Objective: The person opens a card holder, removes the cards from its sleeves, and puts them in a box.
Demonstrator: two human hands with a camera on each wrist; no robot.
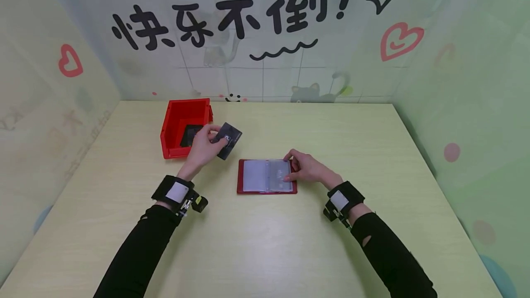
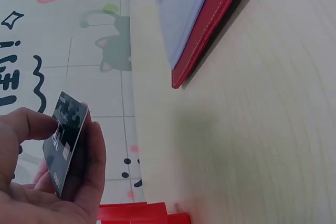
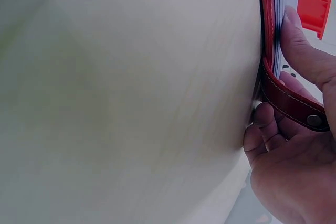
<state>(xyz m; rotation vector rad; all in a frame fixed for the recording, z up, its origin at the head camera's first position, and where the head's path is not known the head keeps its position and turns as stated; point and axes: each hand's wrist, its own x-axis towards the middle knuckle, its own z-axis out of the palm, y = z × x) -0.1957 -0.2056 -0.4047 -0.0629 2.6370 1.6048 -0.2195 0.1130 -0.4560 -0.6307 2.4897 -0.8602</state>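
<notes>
My left hand (image 1: pixel 205 144) pinches a dark bank card (image 1: pixel 229 140) between thumb and fingers, held up just right of the red bin. In the left wrist view the card (image 2: pixel 65 142) stands tilted, its printed face under the thumb. A red card holder (image 1: pixel 240 177) lies spread on the table with clear plastic sleeves (image 1: pixel 278 176) showing. My right hand (image 1: pixel 308 168) grips its right side, thumb on the sleeves and index finger at the far edge. In the right wrist view a strap with a snap button (image 3: pixel 294 103) sticks out between thumb and curled fingers.
The red bin (image 1: pixel 166 139) stands at the back left of the table, with a dark card (image 1: pixel 188 135) inside it. Printed cloth walls (image 1: pixel 265 77) rise behind and on both sides of the pale wooden table (image 1: pixel 256 243).
</notes>
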